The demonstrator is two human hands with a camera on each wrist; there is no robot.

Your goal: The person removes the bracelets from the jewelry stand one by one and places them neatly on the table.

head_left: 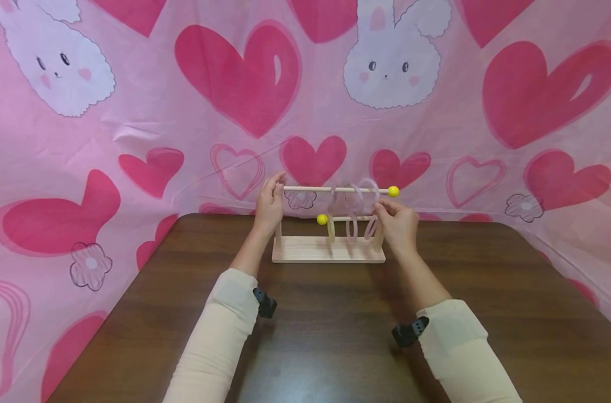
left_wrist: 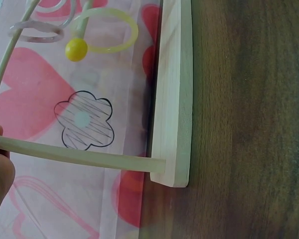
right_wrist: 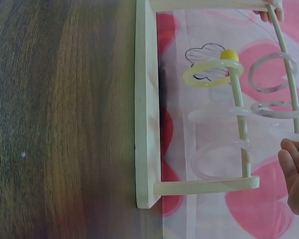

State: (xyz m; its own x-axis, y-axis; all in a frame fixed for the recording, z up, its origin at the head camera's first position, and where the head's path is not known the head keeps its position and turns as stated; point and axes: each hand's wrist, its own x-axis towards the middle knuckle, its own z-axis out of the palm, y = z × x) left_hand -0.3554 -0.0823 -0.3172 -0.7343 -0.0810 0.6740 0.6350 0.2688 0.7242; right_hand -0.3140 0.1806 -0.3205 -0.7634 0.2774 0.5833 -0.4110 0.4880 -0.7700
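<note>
A pale wooden bangle stand (head_left: 305,256) has two rods at different heights. My left hand (head_left: 269,206) grips the top of its left post (left_wrist: 89,158), where the upper rod (head_left: 305,189) begins. Near that rod's yellow ball end (head_left: 393,191), my right hand (head_left: 399,225) pinches a translucent pale bangle (head_left: 377,189) that loops around the rod. Two greyish-lilac bangles (right_wrist: 254,74) hang further along the same rod. On the lower rod (right_wrist: 237,94) hang a yellow bangle (left_wrist: 135,39) by the ball end and two clear pinkish ones.
The stand sits toward the back of a dark brown wooden table (head_left: 315,336). Close behind rises a pink cloth (head_left: 325,117) printed with hearts and rabbits. Dark wrist cameras (head_left: 410,332) are strapped over both cream sleeves.
</note>
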